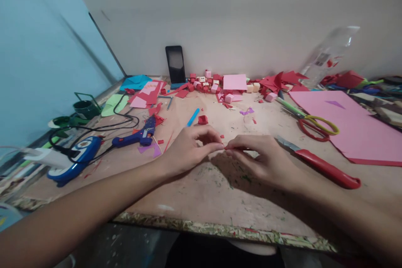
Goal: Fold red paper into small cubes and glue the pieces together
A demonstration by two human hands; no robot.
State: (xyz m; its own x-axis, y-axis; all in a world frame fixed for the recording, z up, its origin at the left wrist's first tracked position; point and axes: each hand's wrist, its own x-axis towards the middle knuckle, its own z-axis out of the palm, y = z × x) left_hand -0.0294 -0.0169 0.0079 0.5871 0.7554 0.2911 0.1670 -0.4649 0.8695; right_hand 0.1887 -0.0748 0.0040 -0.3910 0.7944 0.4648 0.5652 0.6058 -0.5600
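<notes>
Fingertips of my left hand [196, 146] and my right hand [265, 157] meet above the middle of the board. Both hands are closed in a pinch on a small red paper piece [224, 146], mostly hidden by the fingers. Just beyond them lies a tiny red paper scrap [222, 136]. A folded red paper box [202, 119] stands farther back, with a blue stick [193, 117] to its left. To the right of my right hand rests a red-handled knife [326, 167], its blade pointing toward the hand.
A blue glue gun [138, 134] and a corded blue power strip [75, 161] lie left. Scissors [317, 127] overlap pink paper sheets [361, 125] at right. Along the back are small paper cubes [215, 88], a phone [176, 65] and a plastic bottle [329, 54].
</notes>
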